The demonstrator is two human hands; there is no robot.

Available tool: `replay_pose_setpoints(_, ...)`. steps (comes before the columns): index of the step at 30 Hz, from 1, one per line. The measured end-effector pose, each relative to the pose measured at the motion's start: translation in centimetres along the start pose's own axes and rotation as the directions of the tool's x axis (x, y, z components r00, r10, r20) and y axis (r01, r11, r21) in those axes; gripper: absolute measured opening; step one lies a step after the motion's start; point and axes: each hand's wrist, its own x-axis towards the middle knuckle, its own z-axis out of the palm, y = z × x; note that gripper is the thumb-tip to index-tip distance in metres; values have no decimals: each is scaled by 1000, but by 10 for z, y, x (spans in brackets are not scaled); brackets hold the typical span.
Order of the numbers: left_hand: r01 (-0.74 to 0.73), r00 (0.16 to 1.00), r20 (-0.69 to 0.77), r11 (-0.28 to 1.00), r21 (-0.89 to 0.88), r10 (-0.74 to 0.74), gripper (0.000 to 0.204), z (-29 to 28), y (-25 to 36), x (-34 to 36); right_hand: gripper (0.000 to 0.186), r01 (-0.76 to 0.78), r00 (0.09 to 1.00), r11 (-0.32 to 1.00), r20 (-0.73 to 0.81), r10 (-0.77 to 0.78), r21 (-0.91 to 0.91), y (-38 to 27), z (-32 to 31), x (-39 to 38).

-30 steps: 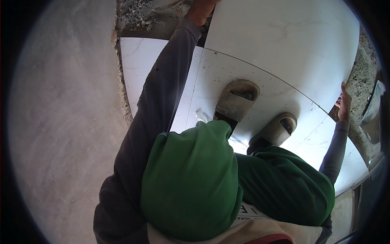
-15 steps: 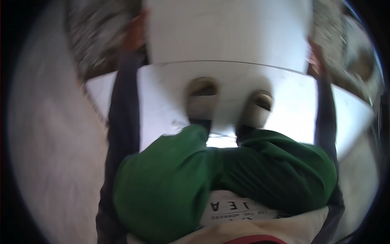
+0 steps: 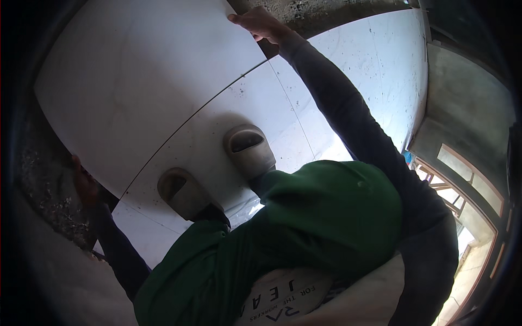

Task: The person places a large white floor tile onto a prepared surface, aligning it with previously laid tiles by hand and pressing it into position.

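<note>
Head view: hands (image 3: 263, 24) (image 3: 85, 186) at tile (image 3: 152, 70), lettered shirt (image 3: 296, 278)

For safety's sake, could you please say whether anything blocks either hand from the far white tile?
Nothing visible does: the left hand and right hand are at opposite edges of the far white tile.

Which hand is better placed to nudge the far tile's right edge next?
Likely the right hand, at that edge of the far tile; the left hand is at the opposite edge.
</note>
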Motion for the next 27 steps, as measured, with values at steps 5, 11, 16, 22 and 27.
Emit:
replay_pose_setpoints(5,44,999,14,999,13,-45,33,-2,1,-1,52,24,1000,1000,1,-24,17,-5,-3,-5)
replay_pose_setpoints(11,62,997,45,997,-39,-60,36,12,7,-8,50,5,1000,1000,-15,-6,-29,-8,-6,-5)
replay_pose_setpoints(16,65,993,-93,995,-74,-72,42,18,2,-7,52,1,1000,999,15,0,-54,-17,-9,-7)
replay_pose_setpoints(22,-819,547,718,95,567,430,53,-39,1,17,53,-4,996,1000,90,5,-12,-5,-16,-3)
replay_pose_setpoints(27,-466,885,357,537,703,301,62,-58,-14,8,44,20,995,995,100,-31,102,21,-5,10)
